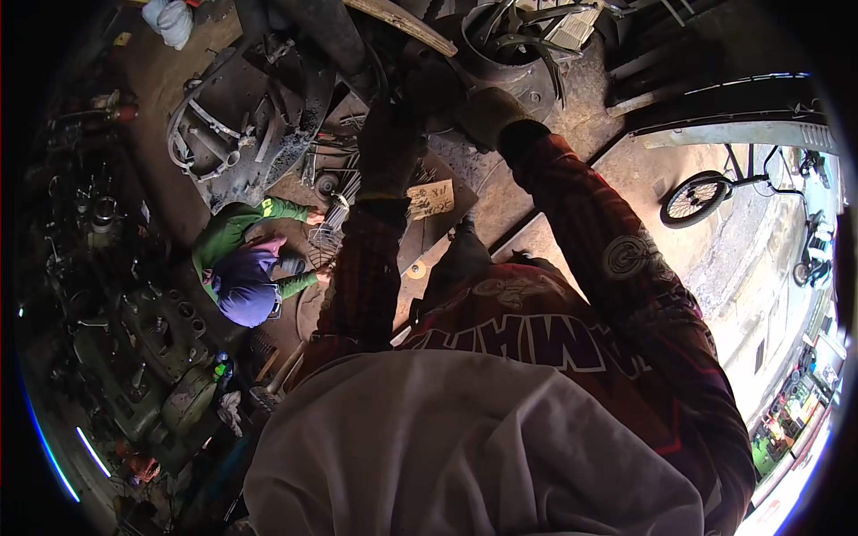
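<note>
"What lies nearest?"

"A flat tan cardboard piece (431,198) is laid by the right corner of the brown surface (460,185). Beyond, a dark, rounded object (433,96) is seen between the left gloved grip (390,147) and the right gloved grip (494,116); how tightly either is closed cannot be told."

"The risks?"

"It could be dropped if poorly held; farther off, the right glove could be snagged by curved dark metal strips (536,42)."

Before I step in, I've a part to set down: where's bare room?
Bare floor shows between the right forearm and the bicycle wheel. Crowded: left of the left forearm, with a co-worker and metal parts, and at the round container near the right hand.
</note>
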`<act>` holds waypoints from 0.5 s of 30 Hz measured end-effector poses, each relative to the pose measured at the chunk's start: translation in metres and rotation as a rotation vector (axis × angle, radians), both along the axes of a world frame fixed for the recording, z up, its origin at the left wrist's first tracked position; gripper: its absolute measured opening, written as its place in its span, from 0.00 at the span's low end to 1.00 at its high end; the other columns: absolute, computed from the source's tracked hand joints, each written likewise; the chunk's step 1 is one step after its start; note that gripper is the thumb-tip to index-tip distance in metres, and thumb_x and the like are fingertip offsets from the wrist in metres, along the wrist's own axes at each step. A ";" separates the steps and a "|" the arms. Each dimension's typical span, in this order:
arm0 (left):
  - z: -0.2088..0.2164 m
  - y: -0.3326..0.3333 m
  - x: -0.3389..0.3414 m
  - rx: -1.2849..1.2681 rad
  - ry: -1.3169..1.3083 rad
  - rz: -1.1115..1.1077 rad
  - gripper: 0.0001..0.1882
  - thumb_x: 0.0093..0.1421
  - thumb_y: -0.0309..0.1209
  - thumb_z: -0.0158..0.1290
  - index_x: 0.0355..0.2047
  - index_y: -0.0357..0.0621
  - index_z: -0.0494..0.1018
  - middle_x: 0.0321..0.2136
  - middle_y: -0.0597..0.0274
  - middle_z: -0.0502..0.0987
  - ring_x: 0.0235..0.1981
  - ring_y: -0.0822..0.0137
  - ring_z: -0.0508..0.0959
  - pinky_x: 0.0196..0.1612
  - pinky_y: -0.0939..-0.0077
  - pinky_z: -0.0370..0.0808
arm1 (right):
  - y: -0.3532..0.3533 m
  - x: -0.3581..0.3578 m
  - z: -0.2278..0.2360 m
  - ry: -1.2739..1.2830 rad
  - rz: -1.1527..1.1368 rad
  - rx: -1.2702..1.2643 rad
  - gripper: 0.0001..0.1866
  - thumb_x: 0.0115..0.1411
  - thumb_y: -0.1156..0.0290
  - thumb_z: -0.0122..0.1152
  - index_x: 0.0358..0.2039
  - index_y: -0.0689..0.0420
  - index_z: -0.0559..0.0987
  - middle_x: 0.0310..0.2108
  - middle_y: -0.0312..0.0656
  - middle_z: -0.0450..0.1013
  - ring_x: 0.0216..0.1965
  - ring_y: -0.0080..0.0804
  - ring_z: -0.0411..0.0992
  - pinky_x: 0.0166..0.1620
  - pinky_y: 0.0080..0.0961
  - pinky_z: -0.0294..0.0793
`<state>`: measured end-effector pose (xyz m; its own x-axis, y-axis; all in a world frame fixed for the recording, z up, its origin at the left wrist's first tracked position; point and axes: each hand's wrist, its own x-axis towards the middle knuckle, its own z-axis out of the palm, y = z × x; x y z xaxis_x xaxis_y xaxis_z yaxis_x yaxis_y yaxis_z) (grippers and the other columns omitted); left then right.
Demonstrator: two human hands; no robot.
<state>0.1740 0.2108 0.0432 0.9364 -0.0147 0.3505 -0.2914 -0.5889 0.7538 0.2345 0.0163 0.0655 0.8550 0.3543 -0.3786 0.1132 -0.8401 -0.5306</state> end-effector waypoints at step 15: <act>0.031 0.017 0.001 -0.182 0.290 -0.140 0.10 0.66 0.35 0.55 0.41 0.41 0.73 0.27 0.63 0.77 0.23 0.74 0.77 0.25 0.75 0.74 | -0.015 -0.024 0.038 0.065 0.002 0.254 0.16 0.64 0.57 0.57 0.39 0.57 0.82 0.24 0.41 0.77 0.25 0.27 0.77 0.30 0.26 0.76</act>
